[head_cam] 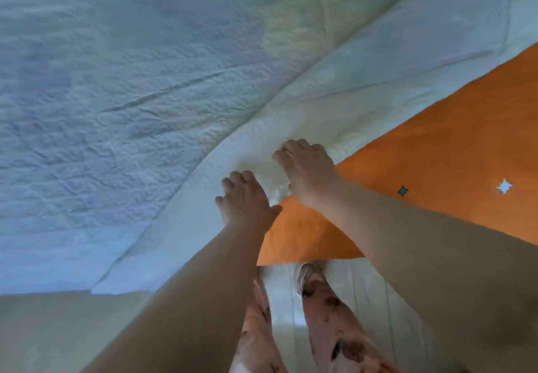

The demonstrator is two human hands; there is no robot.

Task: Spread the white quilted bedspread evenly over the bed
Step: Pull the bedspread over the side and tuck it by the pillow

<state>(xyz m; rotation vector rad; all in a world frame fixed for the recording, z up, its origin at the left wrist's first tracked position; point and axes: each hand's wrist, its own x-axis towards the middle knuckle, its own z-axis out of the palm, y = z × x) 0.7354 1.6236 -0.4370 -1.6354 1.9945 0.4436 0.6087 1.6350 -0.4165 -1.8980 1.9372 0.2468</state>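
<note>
The white quilted bedspread (151, 87) lies across most of the bed, its broad top surface fairly flat but marked by a long diagonal crease and a field of small ripples toward the left. Its near corner hangs over the corner of the bed, where the border strip folds down and bunches into a small wad between the two hands. The left hand (244, 201) rests on the border with fingers curled into the cloth, and the right hand (308, 168), a ring showing on one finger, is closed over the bunched fabric just beside it; both look to be gripping the bedspread at this corner, though the thumbs are hidden underneath. Below the cloth's edge an orange rug (436, 168) with small star shapes covers the floor, and pale floorboards (364, 294) show by the person's patterned trouser legs (329, 314). The step in hand appears to be setting and squaring this corner, with the bulk of the spreading seemingly done on the visible side. The next move likely calls for a gentle pull outward and down along both edges to draw out the diagonal crease, then smoothing the wad flat so the drop hangs level; the far sides of the bed are out of sight.
</note>
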